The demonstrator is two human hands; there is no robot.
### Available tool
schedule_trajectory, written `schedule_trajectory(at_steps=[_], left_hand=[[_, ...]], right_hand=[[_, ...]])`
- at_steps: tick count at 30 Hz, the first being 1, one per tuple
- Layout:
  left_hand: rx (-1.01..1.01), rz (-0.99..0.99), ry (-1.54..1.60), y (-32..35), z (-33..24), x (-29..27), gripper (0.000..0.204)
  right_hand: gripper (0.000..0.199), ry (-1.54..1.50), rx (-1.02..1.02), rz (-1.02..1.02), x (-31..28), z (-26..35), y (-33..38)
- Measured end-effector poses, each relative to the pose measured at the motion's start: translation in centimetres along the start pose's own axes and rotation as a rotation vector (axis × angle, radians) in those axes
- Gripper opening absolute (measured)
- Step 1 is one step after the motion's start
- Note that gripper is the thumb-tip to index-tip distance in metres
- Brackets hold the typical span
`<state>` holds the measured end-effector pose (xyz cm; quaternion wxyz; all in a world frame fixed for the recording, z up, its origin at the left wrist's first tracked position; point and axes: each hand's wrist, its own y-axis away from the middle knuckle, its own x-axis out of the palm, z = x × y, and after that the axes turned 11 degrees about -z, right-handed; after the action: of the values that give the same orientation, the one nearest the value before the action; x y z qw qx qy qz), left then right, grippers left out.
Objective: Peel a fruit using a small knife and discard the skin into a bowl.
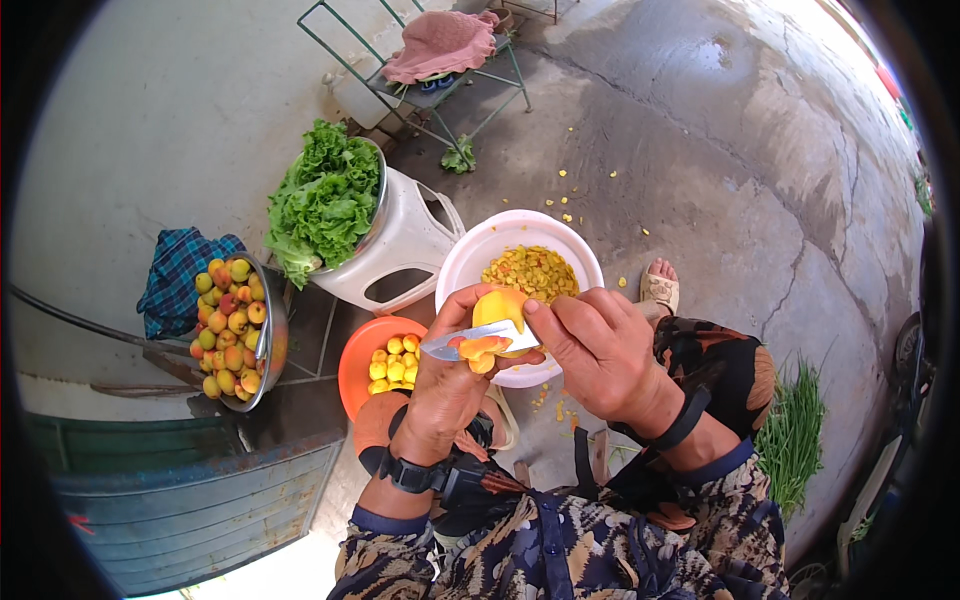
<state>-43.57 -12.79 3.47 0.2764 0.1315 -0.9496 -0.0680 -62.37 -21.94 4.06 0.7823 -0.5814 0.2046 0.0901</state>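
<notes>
Over a pale pink basin (470, 240) I hold a yellow-orange peach (497, 305) in my left hand (450, 375), its fingers curled round the fruit. My right hand (603, 350) is closed on a knife (450, 343), whose handle is hidden by the fingers. The blade lies across the near side of the peach, pointing left, with orange peel (484, 346) clinging to it. Lots of yellow and orange peelings (535, 272) lie in the basin below. Left of my hands, an orange bowl (352, 368) holds several smooth yellow fruits (396, 363).
A metal bowl of red-and-yellow peaches (228, 325) stands at left beside a blue checked cloth (183, 280). Leafy lettuce (325, 200) fills a bowl on a white plastic stool (400, 235). Green stalks (795, 435) lie at right. A pink hat (442, 47) rests on a metal-framed chair.
</notes>
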Motion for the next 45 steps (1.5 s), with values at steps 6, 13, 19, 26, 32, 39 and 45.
schedule_trajectory(at_steps=[6, 13, 19, 26, 32, 39, 45], left_hand=[[-0.072, -0.075, -0.037, 0.4, -0.8, 1.1, 0.067], [0.0, -0.018, 0.041, 0.3, -1.0, 1.7, 0.066], [-0.012, -0.024, 0.071, 0.1, -0.7, 0.8, 0.068], [-0.025, -0.118, -0.055, 0.3, -0.9, 1.3, 0.063], [0.056, -0.119, -0.103, 0.2, -0.6, 0.9, 0.062], [0.11, -0.09, -0.206, 0.1, -0.5, 1.1, 0.061], [0.068, -0.118, -0.122, 0.1, -1.0, 1.0, 0.062]], right_hand=[[0.045, 0.052, 0.148, -0.008, 0.5, -1.0, 0.6], [0.05, -0.014, 0.093, -0.101, 0.3, -0.8, 0.5], [0.053, -0.003, -0.043, -0.006, 0.2, 0.1, 0.2], [0.051, 0.095, 0.034, 0.008, 0.5, -0.6, 1.0], [0.053, 0.047, 0.162, -0.05, 0.4, -1.3, 0.7], [0.057, -0.011, 0.004, 0.012, 0.4, 0.0, 0.6], [0.046, 0.047, 0.154, -0.006, 0.6, -0.8, 1.1]])
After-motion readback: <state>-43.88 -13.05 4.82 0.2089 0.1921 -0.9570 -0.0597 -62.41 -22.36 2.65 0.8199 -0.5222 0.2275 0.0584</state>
